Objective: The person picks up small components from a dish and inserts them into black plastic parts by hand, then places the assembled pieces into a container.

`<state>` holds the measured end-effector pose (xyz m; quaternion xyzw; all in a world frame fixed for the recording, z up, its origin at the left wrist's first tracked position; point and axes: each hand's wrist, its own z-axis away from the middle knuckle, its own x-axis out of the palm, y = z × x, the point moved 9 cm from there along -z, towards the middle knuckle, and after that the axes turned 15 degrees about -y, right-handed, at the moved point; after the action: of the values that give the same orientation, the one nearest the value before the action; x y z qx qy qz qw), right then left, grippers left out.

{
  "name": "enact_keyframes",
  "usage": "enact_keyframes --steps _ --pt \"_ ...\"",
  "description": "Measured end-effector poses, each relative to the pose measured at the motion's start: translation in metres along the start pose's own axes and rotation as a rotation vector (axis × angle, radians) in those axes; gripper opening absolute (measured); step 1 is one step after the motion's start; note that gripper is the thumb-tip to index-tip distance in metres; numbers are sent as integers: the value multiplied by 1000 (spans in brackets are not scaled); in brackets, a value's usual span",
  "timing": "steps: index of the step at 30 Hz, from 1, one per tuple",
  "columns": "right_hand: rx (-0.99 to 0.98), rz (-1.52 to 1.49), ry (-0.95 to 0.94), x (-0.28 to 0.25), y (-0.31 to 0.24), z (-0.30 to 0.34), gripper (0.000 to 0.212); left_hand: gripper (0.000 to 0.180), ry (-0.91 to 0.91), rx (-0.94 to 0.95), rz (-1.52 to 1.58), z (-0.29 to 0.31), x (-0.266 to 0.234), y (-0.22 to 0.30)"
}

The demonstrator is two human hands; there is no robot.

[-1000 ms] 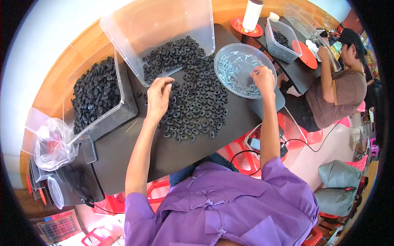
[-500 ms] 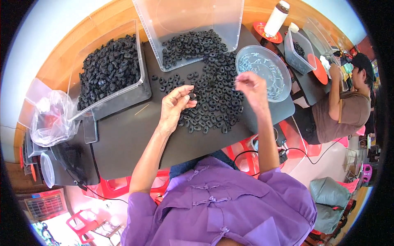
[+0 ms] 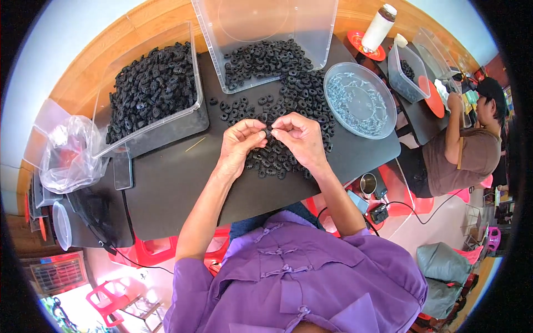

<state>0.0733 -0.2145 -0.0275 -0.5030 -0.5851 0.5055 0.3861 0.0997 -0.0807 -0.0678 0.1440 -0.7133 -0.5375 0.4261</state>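
Note:
My left hand (image 3: pixel 240 145) is closed in a pinch on a small black plastic part (image 3: pixel 268 133), held above the table. Fingertip to fingertip with it, my right hand (image 3: pixel 302 141) pinches at the same part; whatever tiny piece it may hold is hidden. Beneath and beyond both hands spreads a pile of black oval parts with holes (image 3: pixel 305 102). To the right of the pile, a round clear tub (image 3: pixel 360 134) contains many small shiny clear or metallic pieces.
A clear bin (image 3: pixel 201 108) heaped with black parts stands at the left. Another clear bin (image 3: pixel 331 28) lies tipped at the back, parts spilling out. A phone (image 3: pixel 123 171) and plastic bag (image 3: pixel 69 161) are at far left. A co-worker (image 3: pixel 463 155) sits at the right.
My right hand has moved left from beside the round tub to meet my left hand at the black part. My left hand has stayed nearly in place.

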Motion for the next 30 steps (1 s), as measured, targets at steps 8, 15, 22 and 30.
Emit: enact_keyframes --steps 8,15,22,30 --pt "26 147 23 -1 -13 4 11 14 -75 -2 -17 -1 7 -3" --pt "-186 381 7 11 -36 10 10 15 -65 -29 12 1 5 -9" --pt "-175 551 128 -21 -37 -25 3 14 -104 -29 37 -1 11 -8" --pt "20 1135 121 -56 -11 -91 10 13 -189 -48 3 -2 19 -8"
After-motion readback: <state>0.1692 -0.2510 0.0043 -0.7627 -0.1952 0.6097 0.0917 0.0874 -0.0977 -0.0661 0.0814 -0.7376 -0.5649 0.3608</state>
